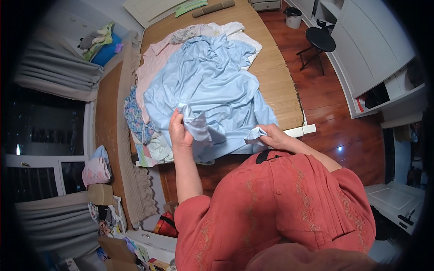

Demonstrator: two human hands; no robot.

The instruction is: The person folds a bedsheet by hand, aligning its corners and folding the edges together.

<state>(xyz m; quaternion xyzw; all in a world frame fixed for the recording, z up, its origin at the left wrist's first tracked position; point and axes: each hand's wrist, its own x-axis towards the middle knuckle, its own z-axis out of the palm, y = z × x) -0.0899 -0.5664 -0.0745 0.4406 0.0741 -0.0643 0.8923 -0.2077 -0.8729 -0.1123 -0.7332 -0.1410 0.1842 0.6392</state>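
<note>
Your left grip (180, 134) was closed on a raised flap of the light blue cloth (203, 86). Your right grip (275, 137) was closed too, on a bunched bit of the near edge, though it probably hid part of its own hold. With your 2 grips apart on the same cloth, the step in hand looked like sorting out that near edge. In my judgement, the next move called for a firm hold on both sides and an even pull, to bring the slack out between them.

The rest of the cloth lay rumpled in front of you on the bed (280, 90), with a pink cloth (156, 63) and a blue floral cloth (138, 115) showing along its left side. Farther out, 1 black stool (320, 39) stood to the right, near a white bin (294, 21).
</note>
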